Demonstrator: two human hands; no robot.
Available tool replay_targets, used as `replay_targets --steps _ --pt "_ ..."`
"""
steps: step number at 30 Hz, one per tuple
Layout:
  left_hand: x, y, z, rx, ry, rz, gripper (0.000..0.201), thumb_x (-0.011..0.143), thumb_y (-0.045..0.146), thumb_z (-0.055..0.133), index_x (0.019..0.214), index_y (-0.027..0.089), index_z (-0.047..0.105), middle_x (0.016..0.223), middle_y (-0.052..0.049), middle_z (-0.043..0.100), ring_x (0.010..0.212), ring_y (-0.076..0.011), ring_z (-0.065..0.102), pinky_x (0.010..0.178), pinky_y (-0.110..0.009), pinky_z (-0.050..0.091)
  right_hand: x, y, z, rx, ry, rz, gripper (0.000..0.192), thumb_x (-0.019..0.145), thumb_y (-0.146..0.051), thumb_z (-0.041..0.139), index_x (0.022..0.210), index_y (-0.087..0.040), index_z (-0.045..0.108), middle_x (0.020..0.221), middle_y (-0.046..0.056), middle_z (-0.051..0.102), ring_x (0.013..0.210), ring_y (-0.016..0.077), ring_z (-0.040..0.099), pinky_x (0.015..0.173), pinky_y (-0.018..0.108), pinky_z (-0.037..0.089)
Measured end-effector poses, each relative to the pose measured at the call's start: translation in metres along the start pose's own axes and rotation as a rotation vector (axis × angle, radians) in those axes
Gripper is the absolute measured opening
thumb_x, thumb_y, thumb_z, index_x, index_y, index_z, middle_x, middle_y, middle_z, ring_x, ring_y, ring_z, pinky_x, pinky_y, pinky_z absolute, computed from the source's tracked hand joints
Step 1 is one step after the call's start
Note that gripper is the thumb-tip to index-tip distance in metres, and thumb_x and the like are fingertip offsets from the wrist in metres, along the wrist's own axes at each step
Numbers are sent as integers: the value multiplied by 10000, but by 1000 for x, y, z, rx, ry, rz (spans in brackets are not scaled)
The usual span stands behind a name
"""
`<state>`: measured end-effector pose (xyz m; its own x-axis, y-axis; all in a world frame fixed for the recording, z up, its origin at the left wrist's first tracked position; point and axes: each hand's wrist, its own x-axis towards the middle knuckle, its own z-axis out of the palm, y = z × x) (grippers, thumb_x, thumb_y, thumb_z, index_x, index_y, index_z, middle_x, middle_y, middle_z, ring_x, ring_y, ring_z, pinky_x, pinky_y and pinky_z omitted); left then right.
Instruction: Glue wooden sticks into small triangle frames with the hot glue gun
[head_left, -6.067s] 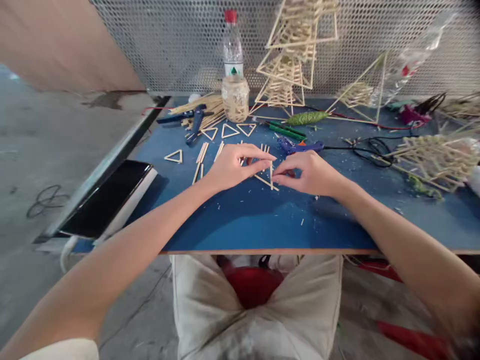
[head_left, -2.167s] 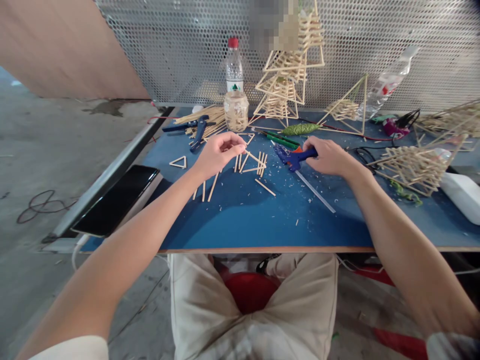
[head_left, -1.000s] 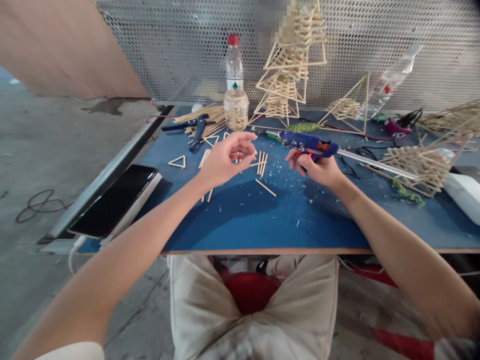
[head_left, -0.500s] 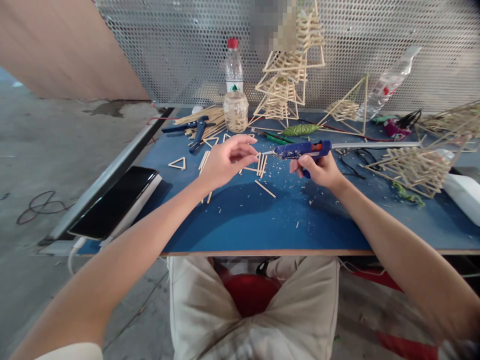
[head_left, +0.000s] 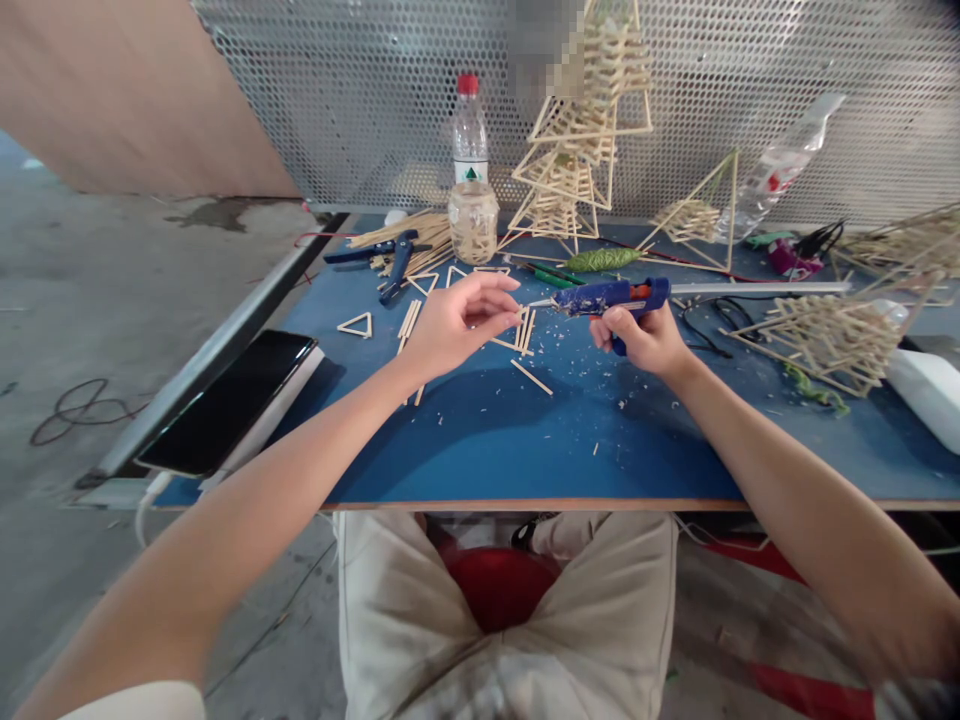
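Above the blue tabletop (head_left: pixel 480 440), the right hand (head_left: pixel 646 340) grips a blue hot-glue gun (head_left: pixel 615 294) level, nozzle aimed left at a thin wooden stick (head_left: pixel 504 318) pinched in the left hand (head_left: pixel 450 325), apparently for gluing. The stick is partly hidden by fingers; its tip is unclear.

No readable text; bottle label (head_left: pixel 470 172) illegible.

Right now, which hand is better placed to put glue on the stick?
The right hand: it already grips the glue gun, nozzle pointing at the stick pinched by the left hand. The left is busy holding.
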<state>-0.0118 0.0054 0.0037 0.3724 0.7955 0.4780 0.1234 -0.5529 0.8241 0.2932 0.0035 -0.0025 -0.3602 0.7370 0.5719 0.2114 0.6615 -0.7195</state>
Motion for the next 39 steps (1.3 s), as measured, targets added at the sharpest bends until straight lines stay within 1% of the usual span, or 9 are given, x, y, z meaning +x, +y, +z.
replay_targets --steps 4,10,16,21,27,31,34,37,39 --pt "0 0 0 -2 2 12 481 945 519 859 1297 216 735 1114 -99 854 1038 -254 859 952 -379 696 0 2 -1 18 -9 -21 588 1068 -688 662 661 -266 616 577 -13 604 486 141 551 481 350 452" --pt "0 0 -1 13 3 4 438 958 475 841 1307 233 736 1121 -91 857 1039 -258 862 948 -383 698 0 8 -3 -14 -39 0 615 1050 -751 638 654 -282 589 597 -9 593 538 164 552 556 383 492" --pt "-1 0 -1 -1 1 4 432 959 471 848 1303 233 738 1128 -92 854 1040 -256 859 959 -389 695 0 10 -4 -9 -35 -12 594 1053 -714 663 651 -282 594 600 -7 571 571 178 568 590 391 504" --pt "2 -11 -3 -31 21 3 498 939 555 868 1305 248 729 1150 -90 845 1051 -253 859 971 -384 693 3 3 -11 -206 14 -8 561 1042 -677 709 655 -271 685 634 19 668 598 189 626 609 388 495" --pt "12 -30 -2 -223 181 -123 533 893 560 910 1289 272 700 1202 -89 820 1065 -241 838 884 -388 730 5 -4 -16 -234 110 21 585 1067 -702 657 685 -270 755 580 33 588 633 216 613 647 411 512" --pt "15 -36 -4 -326 237 -235 436 916 504 899 1229 292 682 1220 -62 807 1101 -229 812 835 -389 749 3 -8 -14 -181 62 5 564 1086 -668 653 700 -268 751 620 40 633 663 207 611 686 411 502" --pt "15 -37 -5 -409 260 -308 319 944 410 879 1174 297 687 1188 -30 806 1049 -194 802 831 -391 754 3 -12 -12 -181 28 -5 575 1077 -685 656 693 -267 753 603 37 629 620 198 584 686 419 492" --pt "16 -38 -5 -510 305 -376 304 914 324 900 1146 294 706 1156 -18 814 1005 -179 794 831 -381 750 3 -13 -11 -181 14 18 600 1062 -723 653 694 -259 752 610 40 649 589 182 557 670 412 487" --pt "17 -40 -6 -508 301 -361 321 908 335 910 1155 291 709 1134 -22 819 1014 -188 800 848 -387 748 4 -12 -11 -175 5 39 632 1052 -756 644 682 -253 739 620 46 666 596 176 555 668 404 485"
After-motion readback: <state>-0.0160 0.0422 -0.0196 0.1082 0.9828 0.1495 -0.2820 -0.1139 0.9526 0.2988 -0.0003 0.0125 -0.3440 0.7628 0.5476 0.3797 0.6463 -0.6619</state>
